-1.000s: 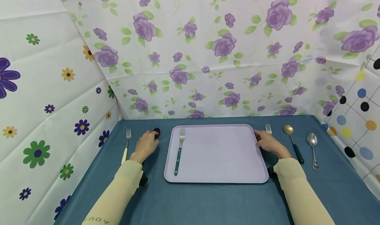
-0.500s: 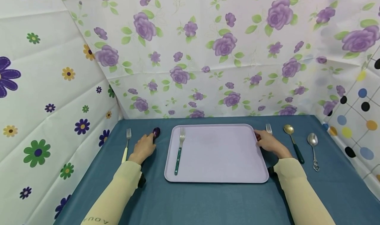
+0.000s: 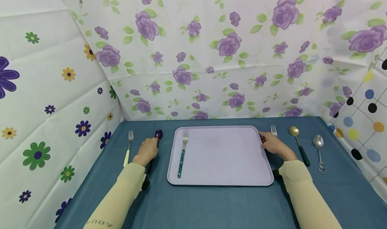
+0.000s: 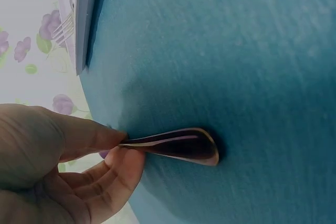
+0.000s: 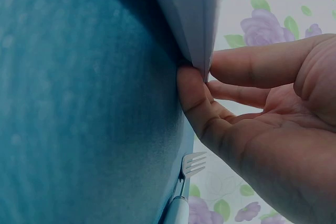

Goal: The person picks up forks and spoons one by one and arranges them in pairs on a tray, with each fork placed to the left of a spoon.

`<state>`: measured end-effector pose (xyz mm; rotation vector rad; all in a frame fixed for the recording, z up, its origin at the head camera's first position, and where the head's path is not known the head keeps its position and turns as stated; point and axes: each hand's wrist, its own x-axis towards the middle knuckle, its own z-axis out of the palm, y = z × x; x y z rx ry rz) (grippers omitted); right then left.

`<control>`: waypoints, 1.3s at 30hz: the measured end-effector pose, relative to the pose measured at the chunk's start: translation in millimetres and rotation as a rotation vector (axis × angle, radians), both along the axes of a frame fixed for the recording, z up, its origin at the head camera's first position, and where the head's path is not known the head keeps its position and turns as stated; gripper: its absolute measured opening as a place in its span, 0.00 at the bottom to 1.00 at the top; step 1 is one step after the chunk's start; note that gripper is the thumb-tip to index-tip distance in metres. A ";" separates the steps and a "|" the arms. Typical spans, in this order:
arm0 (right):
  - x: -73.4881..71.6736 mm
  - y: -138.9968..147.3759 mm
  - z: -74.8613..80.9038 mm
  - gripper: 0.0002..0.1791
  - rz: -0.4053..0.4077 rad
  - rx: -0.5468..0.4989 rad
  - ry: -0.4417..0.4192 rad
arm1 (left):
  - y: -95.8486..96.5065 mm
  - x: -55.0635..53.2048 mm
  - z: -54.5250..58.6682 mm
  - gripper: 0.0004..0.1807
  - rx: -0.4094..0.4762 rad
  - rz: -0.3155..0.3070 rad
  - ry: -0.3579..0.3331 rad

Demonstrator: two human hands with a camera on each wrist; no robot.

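Note:
My left hand (image 3: 146,151) pinches a dark purple spoon (image 3: 158,134) to the left of the tray, the bowl pointing away from me. Its handle end (image 4: 194,148) lies close over the blue cloth in the left wrist view, and the middle of the spoon is hidden by the fingers. At the other side, my right hand (image 3: 273,144) grips the right rim of the pale lilac tray (image 3: 226,155), thumb on one side of the rim and fingers on the other. On the tray's left part lies a fork (image 3: 181,163) with a green handle, tines away from me.
A cream-handled fork (image 3: 127,156) lies left of my left hand. Beyond my right hand are another fork (image 3: 273,131), partly hidden, a gold spoon with a dark green handle (image 3: 303,155) and a silver spoon (image 3: 318,142). Flowered sheets (image 3: 193,98) wall in the table.
My left hand has shifted slightly left and towards me with the purple spoon, whose bowl now shows more fully. The right hand and the tray have stayed in place.

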<state>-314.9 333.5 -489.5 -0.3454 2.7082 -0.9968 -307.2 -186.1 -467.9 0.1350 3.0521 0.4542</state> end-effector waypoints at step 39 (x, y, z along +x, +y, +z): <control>0.2 0.6 1.4 0.38 0.003 0.009 -0.007 | 30.3 1.1 21.3 0.25 0.087 -0.050 0.080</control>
